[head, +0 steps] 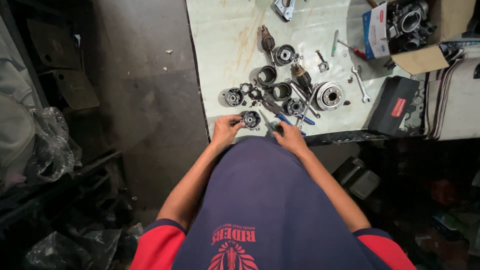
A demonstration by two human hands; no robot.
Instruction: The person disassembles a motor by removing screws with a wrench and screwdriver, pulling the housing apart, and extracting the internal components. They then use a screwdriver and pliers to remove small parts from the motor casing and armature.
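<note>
Round metal housing (251, 119) pinched in left hand (226, 128) at table edge (345, 134); right hand (288, 136) grips pliers (272, 125).

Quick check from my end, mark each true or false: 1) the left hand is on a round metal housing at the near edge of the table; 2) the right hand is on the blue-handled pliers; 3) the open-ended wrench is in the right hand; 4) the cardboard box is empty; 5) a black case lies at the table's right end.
1) True: the left hand holds the round metal housing at the table's near edge.
2) True: the right hand is on the blue-handled pliers.
3) False: the open-ended wrench lies on the table, apart from both hands.
4) False: the cardboard box holds a grey metal assembly.
5) True: the black case lies there.
</note>
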